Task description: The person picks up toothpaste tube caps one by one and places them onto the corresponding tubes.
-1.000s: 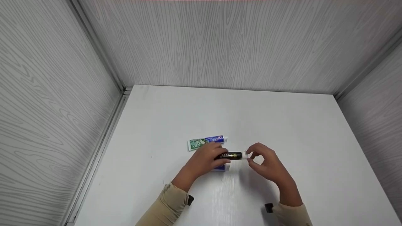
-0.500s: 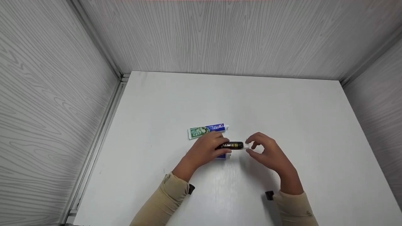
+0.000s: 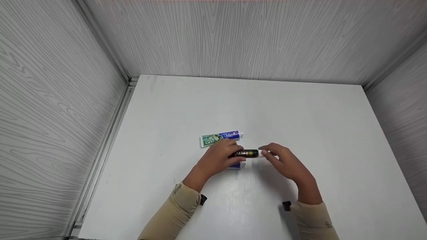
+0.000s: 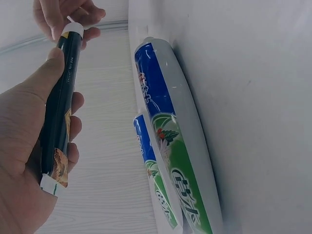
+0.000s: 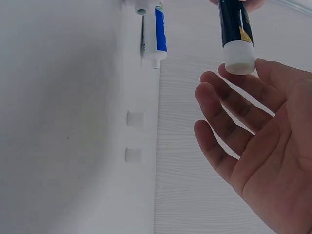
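Note:
My left hand (image 3: 218, 156) grips a black toothpaste tube (image 3: 247, 153) round its body, its capped end pointing right. At that end my right hand (image 3: 287, 161) pinches the white cap (image 5: 239, 56) between thumb and index finger; the other fingers are bent loosely below it in the right wrist view. The black tube (image 4: 61, 102) is held above the table. A blue and green toothpaste tube (image 3: 220, 137) lies just beyond my left hand. Partly hidden under that hand lies a second blue and green tube (image 3: 235, 165). Both show bare narrow nozzles in the right wrist view.
Two small white caps (image 5: 135, 119) lie apart on the white table (image 3: 160, 116), in line with the lying tubes in the right wrist view. Grey wood-grain panels (image 3: 213, 40) stand behind the table and on both sides.
The right thumb and fingers have closed in on the cap and shifted round it. The head view has tilted, so everything sits higher in it; the left hand keeps its hold.

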`<move>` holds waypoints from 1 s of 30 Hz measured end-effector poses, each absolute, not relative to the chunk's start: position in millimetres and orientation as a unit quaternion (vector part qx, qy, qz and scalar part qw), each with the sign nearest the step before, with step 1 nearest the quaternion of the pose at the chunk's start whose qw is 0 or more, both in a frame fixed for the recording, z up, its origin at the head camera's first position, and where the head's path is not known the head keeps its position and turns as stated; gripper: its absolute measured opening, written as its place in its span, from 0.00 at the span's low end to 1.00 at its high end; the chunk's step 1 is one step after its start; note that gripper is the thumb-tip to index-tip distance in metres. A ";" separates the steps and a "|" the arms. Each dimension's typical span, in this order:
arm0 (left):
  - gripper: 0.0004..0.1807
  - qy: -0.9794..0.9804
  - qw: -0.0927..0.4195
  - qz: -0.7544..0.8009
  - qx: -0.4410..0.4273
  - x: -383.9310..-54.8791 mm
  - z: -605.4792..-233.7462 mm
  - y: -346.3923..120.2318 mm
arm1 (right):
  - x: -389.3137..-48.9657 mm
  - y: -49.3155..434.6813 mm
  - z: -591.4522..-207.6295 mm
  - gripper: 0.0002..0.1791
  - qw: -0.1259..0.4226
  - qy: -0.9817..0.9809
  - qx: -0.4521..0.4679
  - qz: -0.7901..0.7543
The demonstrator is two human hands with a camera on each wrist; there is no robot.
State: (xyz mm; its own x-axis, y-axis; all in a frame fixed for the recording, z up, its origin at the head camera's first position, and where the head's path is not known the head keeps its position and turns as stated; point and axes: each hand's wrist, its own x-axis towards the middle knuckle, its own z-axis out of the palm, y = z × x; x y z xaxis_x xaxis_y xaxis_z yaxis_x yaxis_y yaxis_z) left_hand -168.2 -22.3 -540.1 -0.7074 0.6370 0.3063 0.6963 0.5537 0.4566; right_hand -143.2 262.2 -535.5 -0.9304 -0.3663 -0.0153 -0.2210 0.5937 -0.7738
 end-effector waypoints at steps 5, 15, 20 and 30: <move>0.19 -0.881 0.051 -0.283 -0.376 -169.4 -537.5 -23.6 | -141.4 262.9 -534.0 0.22 0.051 0.891 -0.156 -0.424; 0.19 -0.879 0.050 -0.283 -0.379 -170.9 -542.0 -27.0 | -139.3 261.4 -533.5 0.17 -0.031 0.881 -0.216 -0.419; 0.19 -0.878 0.055 -0.287 -0.378 -172.0 -543.9 -26.6 | -141.5 258.4 -533.0 0.17 -0.015 0.879 -0.221 -0.421; 0.20 -0.882 0.042 -0.285 -0.372 -177.6 -547.4 -27.0 | -149.0 253.7 -532.4 0.16 0.009 0.886 -0.204 -0.417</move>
State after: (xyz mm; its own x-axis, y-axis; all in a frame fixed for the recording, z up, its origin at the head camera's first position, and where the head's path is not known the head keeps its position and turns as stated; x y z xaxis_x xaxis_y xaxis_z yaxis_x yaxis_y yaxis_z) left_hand -177.6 -27.0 -547.4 -0.7195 0.6327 0.2864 0.6807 0.5606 0.4715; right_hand -149.0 253.7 -532.4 -0.9168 -0.3685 0.1543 -0.3537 0.5694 -0.7420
